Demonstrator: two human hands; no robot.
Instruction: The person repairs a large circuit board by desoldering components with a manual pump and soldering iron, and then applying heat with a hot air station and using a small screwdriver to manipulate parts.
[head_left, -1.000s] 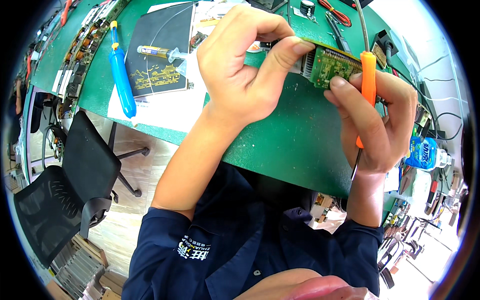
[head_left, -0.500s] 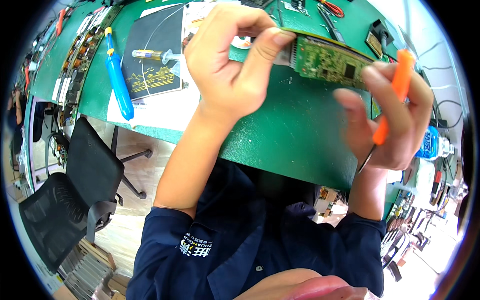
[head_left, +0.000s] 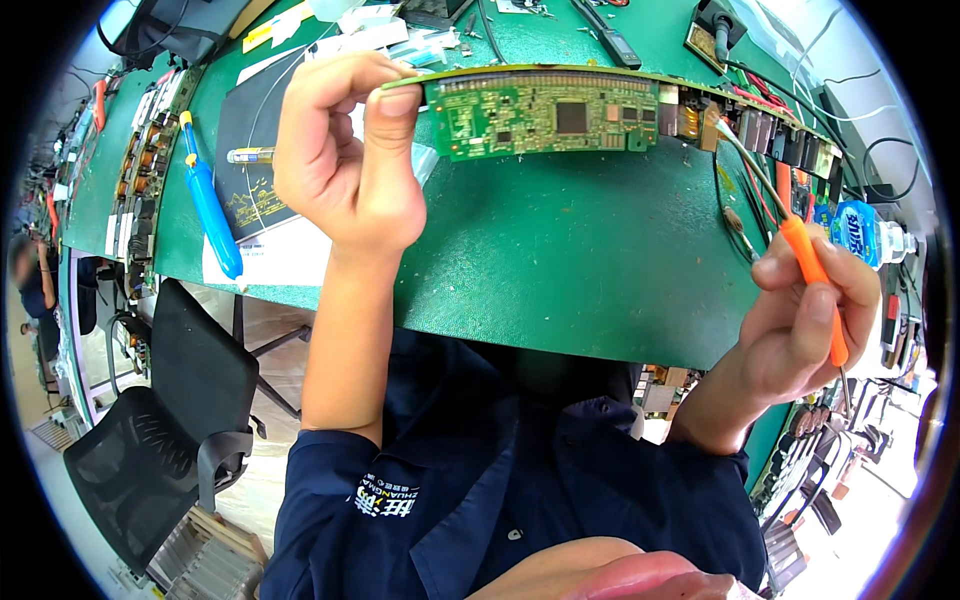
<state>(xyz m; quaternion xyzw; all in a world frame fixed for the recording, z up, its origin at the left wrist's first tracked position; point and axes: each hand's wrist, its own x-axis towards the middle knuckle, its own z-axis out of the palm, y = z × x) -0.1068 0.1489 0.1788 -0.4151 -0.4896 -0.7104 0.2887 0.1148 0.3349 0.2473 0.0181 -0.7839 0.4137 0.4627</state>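
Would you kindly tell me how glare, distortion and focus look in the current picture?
Head view: glare whites out much of the lower right. Head view: the fisheye leaves black corners, and the black office chair looks skewed. Head view: the green circuit board looks fairly sharp, its dark chip distinct.

White and yellow lettering [head_left: 388, 500] stands on the front of the dark blue shirt [head_left: 490, 500]. Large white characters [head_left: 857, 228] mark the blue label [head_left: 866, 246] of the bottle [head_left: 894, 244] at the right, while print on the white sheet [head_left: 295, 262] beneath the dark notebook [head_left: 245, 112] is too small to read.
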